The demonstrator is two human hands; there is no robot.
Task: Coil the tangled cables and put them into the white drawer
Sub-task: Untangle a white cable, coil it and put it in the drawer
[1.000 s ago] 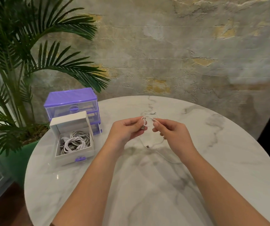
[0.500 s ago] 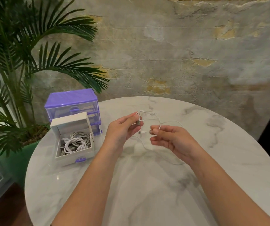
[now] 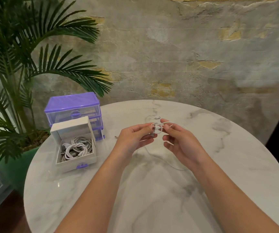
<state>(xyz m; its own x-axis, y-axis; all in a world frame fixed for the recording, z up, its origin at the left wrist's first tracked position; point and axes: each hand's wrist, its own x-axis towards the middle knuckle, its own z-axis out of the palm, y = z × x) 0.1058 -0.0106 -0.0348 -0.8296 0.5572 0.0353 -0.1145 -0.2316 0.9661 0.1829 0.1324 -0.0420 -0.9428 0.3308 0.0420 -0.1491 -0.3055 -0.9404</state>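
Head view, frame centre: my left hand [image 3: 135, 140] pinches thin white cable [image 3: 159, 130] at plug end; right hand [image 3: 180, 142] fingers curl round its loop. Tail trails loose on round marble table [image 3: 236, 165]. White square drawer [image 3: 75, 145], centre left, already holds coiled cables. Judging: this coil barely started.

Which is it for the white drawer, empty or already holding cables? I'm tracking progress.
Already holding cables. The white drawer sits out on the table, top open, with several coiled white cables inside. Both hands hold another cable.
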